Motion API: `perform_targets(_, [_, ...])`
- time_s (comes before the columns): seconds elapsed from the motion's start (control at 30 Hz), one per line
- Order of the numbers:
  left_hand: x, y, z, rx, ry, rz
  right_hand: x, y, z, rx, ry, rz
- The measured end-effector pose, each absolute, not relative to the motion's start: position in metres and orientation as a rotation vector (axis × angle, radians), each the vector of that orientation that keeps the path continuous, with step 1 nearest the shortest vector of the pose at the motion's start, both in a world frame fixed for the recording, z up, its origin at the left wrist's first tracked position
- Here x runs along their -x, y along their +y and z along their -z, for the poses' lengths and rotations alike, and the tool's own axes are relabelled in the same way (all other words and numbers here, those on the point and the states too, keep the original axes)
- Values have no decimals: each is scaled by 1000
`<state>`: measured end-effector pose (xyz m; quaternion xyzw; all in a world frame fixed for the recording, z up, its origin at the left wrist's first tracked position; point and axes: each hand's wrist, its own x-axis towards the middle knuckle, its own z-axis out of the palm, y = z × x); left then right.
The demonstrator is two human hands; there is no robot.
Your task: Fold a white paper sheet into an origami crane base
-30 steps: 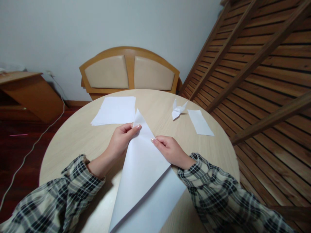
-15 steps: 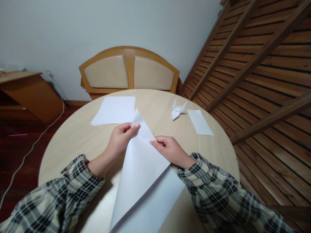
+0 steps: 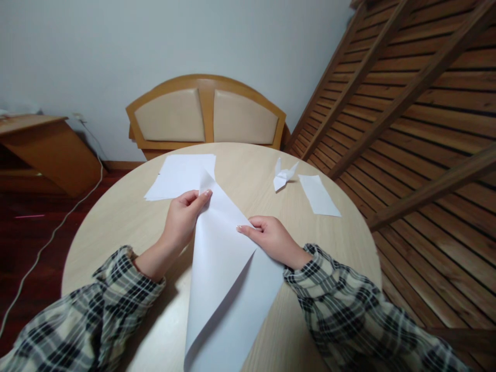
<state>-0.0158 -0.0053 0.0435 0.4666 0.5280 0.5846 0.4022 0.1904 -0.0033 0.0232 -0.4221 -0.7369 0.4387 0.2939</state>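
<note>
Left grip (image 3: 181,217): pinching the folded sheet (image 3: 222,232) near its pointed end, apparently steadying it.
Right grip (image 3: 273,238): pinching its right edge, seemingly keeping layers together.
Tabletop (image 3: 124,222): spreading beneath the folded sheet, with paper stack (image 3: 182,173), paper bird (image 3: 284,177) and paper strip (image 3: 319,195) lying farther off, perhaps leaving room.

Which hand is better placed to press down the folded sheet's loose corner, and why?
Probably the right hand: it grips the sheet close to that corner, while the left hand pinches near the pointed tip.

Upper centre: padded headboard (image 3: 170,118), pale wall (image 3: 194,36) behind. Left: cabinet (image 3: 50,147), white cord (image 3: 53,232) on dark floor (image 3: 25,240). Right: slatted wooden panel (image 3: 426,121).
</note>
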Motion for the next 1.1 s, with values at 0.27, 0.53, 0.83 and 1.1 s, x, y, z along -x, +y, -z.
perform_targets(0.27, [16, -10, -47, -1060, 1107, -1023, -192, -1, -20, 1118, -1981, -1084])
perform_targets(0.53, [21, -13, -47, -1162, 971, -959, -195, 1, -20, 1105, -1957, -1106])
perform_targets(0.83, [19, -9, -53, -1125, 1021, -1042, -199, 1, -30, 1100, -1910, -1135])
perform_targets(1.1, [20, -6, -55, -1087, 1060, -1060, -201, 4, -29, 1032, -1926, -1119])
